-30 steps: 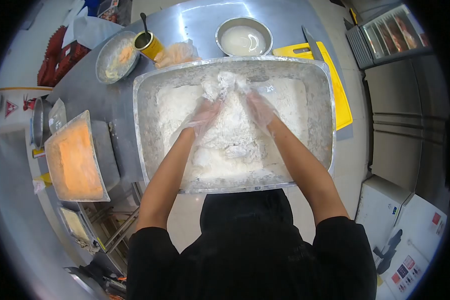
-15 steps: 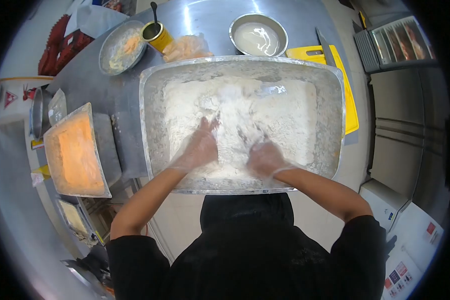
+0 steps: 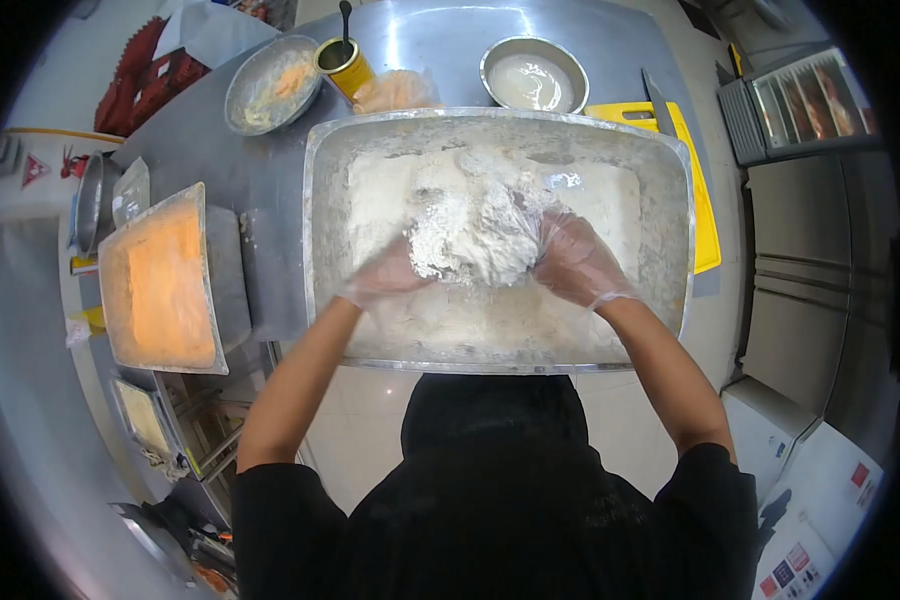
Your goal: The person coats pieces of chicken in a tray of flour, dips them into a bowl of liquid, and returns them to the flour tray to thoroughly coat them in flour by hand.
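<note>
A large metal tub (image 3: 315, 250) holds white powder. In its middle lies a heaped, flour-coated clump (image 3: 490, 235), whose contents I cannot make out under the coating. My left hand (image 3: 395, 272), in a clear plastic glove, is at the clump's left edge, slightly blurred, its fingertips hidden by powder. On the right side, my right hand (image 3: 578, 262), also gloved, presses against the clump with its fingers curved round it.
Behind the tub stand a bowl with remains of batter (image 3: 260, 112), a yellow can (image 3: 348, 75), a plastic bag (image 3: 398, 90) and a bowl of pale liquid (image 3: 535, 85). A knife (image 3: 658, 100) lies on a yellow cutting board (image 3: 705, 215). A bin of orange powder (image 3: 165, 290) stands left.
Both hands first came back toward me through the powder, then moved up and outward to the clump's sides. The powder is now heaped in the middle. The whole view has shifted slightly.
</note>
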Tool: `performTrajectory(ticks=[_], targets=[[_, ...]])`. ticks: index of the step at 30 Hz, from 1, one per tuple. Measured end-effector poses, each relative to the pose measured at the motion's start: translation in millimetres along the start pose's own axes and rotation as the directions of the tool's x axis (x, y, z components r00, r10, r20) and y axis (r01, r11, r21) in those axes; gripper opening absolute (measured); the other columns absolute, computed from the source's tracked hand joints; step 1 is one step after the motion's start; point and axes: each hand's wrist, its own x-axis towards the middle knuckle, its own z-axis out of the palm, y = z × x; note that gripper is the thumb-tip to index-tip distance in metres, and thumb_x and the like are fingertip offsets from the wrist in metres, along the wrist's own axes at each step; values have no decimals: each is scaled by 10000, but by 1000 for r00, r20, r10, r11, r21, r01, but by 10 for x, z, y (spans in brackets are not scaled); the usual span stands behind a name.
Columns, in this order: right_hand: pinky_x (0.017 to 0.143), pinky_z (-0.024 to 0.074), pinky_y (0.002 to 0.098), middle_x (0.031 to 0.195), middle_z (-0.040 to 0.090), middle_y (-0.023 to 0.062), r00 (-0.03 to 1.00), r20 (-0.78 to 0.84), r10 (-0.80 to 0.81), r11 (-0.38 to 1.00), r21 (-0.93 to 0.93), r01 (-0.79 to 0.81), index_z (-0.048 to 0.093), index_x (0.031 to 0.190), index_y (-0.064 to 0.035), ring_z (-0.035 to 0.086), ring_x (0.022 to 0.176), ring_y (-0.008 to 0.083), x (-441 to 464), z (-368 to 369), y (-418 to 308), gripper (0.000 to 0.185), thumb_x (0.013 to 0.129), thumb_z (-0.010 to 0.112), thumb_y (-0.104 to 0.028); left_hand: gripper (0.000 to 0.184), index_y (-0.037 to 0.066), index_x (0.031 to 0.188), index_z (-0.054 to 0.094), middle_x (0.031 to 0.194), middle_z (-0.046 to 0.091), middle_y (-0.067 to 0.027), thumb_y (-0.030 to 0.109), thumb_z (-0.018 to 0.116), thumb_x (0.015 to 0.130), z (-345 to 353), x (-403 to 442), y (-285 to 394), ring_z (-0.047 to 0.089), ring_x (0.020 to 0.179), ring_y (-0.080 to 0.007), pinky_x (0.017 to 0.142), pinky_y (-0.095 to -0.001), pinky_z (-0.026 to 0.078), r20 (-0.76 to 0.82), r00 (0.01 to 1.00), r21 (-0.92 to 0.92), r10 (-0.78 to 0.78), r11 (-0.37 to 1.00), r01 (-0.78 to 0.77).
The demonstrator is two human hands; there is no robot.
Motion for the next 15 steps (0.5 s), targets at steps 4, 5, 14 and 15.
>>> performTrajectory(ticks=[4,5,14,15], targets=[[971,452,343,1275,548,134,996,70,52,870,487,-80,359,1408,-55,571,1100,238,269,40,459,691,801,674,-155,449,13,1160,588,1111,626,-133,341,645,858,-670,239,-64,577,1070,-242,934,-361,443,-15,922,385,-386,849,361],[996,440,323,1348,518,122,990,76,120,782,606,-141,344,1419,-48,559,1144,209,311,-42,513,687,825,664,-178,447,9,1126,610,1087,636,-145,368,633,862,-743,294,-11,588,1053,-252,919,-373,448,-157,898,428,-412,791,437],[1050,365,342,1427,418,123,978,-26,208,-22,999,31,325,1435,-56,441,1261,233,1234,949,536,612,931,514,-346,583,-16,1325,471,1301,539,-173,427,482,945,-302,1280,-292,475,1248,-283,1053,-350,358,-3,872,255,-490,842,475],[1057,356,344,1431,412,124,986,7,166,-60,998,3,329,1433,-58,430,1272,237,1193,900,466,594,942,495,-347,614,-7,1347,447,1351,488,-166,455,470,943,-242,1226,-328,434,1280,-275,1070,-345,335,-7,932,118,-361,926,360]])
